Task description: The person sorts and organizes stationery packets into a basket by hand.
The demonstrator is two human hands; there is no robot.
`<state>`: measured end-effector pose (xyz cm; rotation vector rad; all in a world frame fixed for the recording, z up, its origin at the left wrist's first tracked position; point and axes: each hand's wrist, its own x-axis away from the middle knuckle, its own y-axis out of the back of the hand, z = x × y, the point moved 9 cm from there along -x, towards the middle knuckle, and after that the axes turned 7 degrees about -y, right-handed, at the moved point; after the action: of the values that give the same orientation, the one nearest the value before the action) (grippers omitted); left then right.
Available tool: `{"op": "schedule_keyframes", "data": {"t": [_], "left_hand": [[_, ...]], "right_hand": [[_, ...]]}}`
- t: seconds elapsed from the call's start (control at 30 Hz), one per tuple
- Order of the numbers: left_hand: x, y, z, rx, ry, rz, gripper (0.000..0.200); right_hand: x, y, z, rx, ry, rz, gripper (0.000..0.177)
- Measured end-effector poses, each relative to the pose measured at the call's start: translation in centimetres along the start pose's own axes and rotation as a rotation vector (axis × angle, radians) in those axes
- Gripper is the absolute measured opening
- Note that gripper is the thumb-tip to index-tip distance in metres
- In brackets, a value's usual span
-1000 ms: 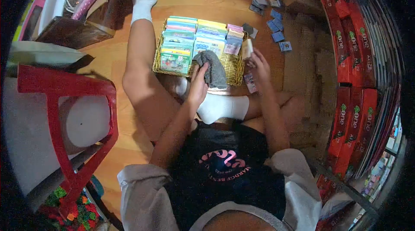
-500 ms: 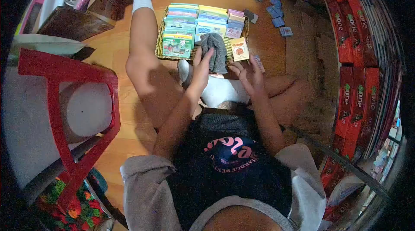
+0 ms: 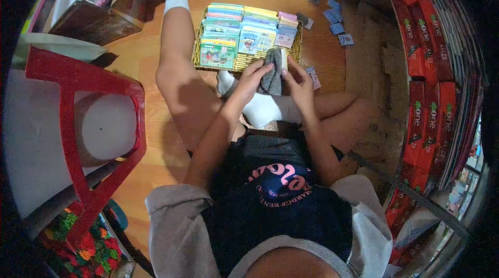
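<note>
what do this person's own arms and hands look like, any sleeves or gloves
Loose, wide grey sleeves cover the upper arms; the forearms are bare. The left hand and right hand wear no gloves, and no watch shows.

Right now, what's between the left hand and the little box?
The grey cloth lies between the left hand and the little box, as the head view shows.

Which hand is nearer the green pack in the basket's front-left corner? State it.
Left. The left hand, holding the grey cloth, is right of the green pack; the right hand is farther right, past the cloth.
</note>
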<state>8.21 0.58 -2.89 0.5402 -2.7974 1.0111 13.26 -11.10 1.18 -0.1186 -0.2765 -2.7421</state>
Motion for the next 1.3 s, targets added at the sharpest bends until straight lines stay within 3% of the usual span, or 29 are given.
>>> {"op": "schedule_keyframes", "data": {"t": [0.07,0.1,0.13,0.2,0.23,0.27,0.33,0.37,0.43,0.47,0.53,0.6,0.67,0.7,0.73,0.8,1.03,1.3], "left_hand": [[0.2,0.0,0.3,0.039,0.030,-0.033,0.020],[0.3,0.0,0.2,0.109,0.052,-0.075,0.024],[0.4,-0.2,-0.1,0.109,0.053,-0.074,0.024],[0.5,0.7,-3.3,-0.200,-0.211,-0.173,0.031],[0.0,1.1,-4.2,-0.361,-0.408,-0.160,0.044],[0.8,0.7,-6.1,-0.716,-0.675,-0.180,0.055],[3.1,-3.4,-9.5,-1.061,-0.940,-0.063,0.061],[3.3,-3.5,-9.3,-1.066,-0.921,-0.056,0.061],[3.0,-5.0,-7.5,-1.092,-0.870,0.178,0.058],[2.9,-4.9,-7.1,-1.091,-0.859,0.185,0.058],[1.9,-3.9,-5.5,-0.842,-0.643,0.242,0.053],[2.0,-3.8,-5.3,-0.908,-0.678,0.250,0.043],[0.8,-1.6,-3.0,-0.399,-0.346,0.179,0.035],[0.8,-0.9,-2.9,-0.450,-0.226,0.125,0.031],[0.5,-0.5,-2.5,-0.450,-0.222,0.126,0.031],[-0.2,0.7,-1.5,-0.017,-0.130,0.039,0.033],[0.5,-1.1,-3.0,0.072,-0.094,0.044,0.043],[0.4,-1.5,-2.2,0.020,-0.090,0.135,0.040]], "right_hand": [[-0.6,1.3,-2.1,-0.228,-0.252,-0.036,0.035],[-0.6,0.9,-2.9,-0.487,-0.359,0.027,0.030],[-0.6,1.3,-2.8,-0.487,-0.360,0.025,0.030],[-0.3,0.9,-2.2,-0.822,-0.399,0.115,0.028],[0.2,0.8,-2.0,-0.832,-0.427,0.119,0.027],[0.6,0.8,-1.5,-0.833,-0.432,0.116,0.027],[1.5,-0.1,-0.5,-0.791,-0.446,0.179,0.026],[1.8,-0.1,-1.1,-0.799,-0.461,0.170,0.026],[1.7,-0.1,-2.4,-0.472,-0.475,0.167,0.027],[1.7,0.0,-2.9,-0.476,-0.484,0.159,0.027],[2.1,-0.9,-2.2,-0.567,-0.485,0.241,0.031],[2.3,-0.8,-1.6,-0.562,-0.505,0.243,0.033],[2.4,-0.6,-1.2,-0.556,-0.523,0.242,0.036],[2.4,-0.3,-1.2,-0.515,-0.536,0.233,0.038],[2.4,-0.1,-1.3,-0.474,-0.550,0.225,0.041],[2.4,0.3,-1.4,-0.438,-0.560,0.200,0.041],[2.2,1.2,-1.7,-0.444,-0.490,0.179,0.043],[2.1,1.2,-2.1,-0.453,-0.466,0.170,0.043]]}}
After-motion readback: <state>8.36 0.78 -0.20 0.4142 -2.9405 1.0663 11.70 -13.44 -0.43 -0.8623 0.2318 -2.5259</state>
